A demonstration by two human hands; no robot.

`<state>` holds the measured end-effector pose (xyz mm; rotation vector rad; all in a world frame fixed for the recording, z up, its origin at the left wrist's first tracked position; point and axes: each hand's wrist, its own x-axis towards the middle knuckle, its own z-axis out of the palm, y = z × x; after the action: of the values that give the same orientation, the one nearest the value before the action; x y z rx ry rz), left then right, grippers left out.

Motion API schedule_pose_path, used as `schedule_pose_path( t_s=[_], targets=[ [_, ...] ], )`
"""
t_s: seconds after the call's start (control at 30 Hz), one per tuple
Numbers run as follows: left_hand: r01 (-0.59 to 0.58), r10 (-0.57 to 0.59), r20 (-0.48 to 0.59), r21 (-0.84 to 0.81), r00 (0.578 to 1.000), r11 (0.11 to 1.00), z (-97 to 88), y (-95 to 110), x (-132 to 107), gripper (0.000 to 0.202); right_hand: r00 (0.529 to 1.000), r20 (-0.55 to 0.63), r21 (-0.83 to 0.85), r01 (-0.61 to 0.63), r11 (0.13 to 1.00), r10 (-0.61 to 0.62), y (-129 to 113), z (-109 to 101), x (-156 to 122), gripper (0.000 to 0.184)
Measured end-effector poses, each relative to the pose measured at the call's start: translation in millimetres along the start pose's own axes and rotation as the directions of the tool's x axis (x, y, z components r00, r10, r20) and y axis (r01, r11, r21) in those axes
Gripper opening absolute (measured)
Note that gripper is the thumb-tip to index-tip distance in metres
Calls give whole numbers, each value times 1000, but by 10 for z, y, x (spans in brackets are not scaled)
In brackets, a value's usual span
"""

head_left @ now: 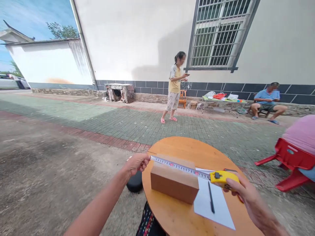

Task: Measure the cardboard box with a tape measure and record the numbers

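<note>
Tape measure (220,177): one, yellow case, dark slider (217,175); held over the right side of the table. Blade (183,168): drawn out leftward across the top of the box, numerals uppermost; whether it touches the cardboard, you cannot tell from here. Handling, as judged: case light, hard, fairly sturdy, best taken round its body with your thumb near the slider; blade thin and springy, apt to buckle or snap back, so pinch it at the end, clear of the edges.

Right hand (243,190): yours, clamped round the case's right end.

Left hand (139,163): yours, thumb and fingers together on the blade's end, just beyond the box's left edge.

Box (172,185): brown cardboard, oblong, lying beneath the blade; probably stiff, its walls dentable, contents unseen; your best hold is its two ends.

Sheet of paper (203,205): white, just right of the box; likely to slide. Pen (211,198): black, lying on the sheet.

Table (182,143): round, orange wood, bearing the above.

Red plastic chair (291,154): right, beneath a person in pink (301,132).

Far side: standing person (174,82); folding table (209,99) with bags (219,95); seated person in blue (267,96), right.
</note>
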<state>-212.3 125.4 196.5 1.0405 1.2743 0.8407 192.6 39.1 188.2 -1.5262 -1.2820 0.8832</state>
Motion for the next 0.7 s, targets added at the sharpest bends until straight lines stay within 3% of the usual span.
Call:
schedule_pose_path(
  t_s=[0.17, 0.3, 0.63, 0.7],
  targets=[
    [81, -78, -34, 126, 996, 989, 8, -2, 350, 31, 999, 21, -46, -43, 998, 44, 13, 80, 344, 54],
    [106, -99, -43, 208, 994, 972, -9, -80, 501, 28, 996, 27, -59, -87, 994, 89, 43, 119, 459, 57],
    [26, -23, -13, 327, 1000, 945, 34, -127, 609, 34, 996, 32, -76, -84, 994, 87, 162, 51, 554, 54],
    [-1, 10, -22, 346, 1000, 938, 44, -109, 605, 33, 999, -35, -74, -34, 997, 31, 162, 62, 563, 50]
  ],
)
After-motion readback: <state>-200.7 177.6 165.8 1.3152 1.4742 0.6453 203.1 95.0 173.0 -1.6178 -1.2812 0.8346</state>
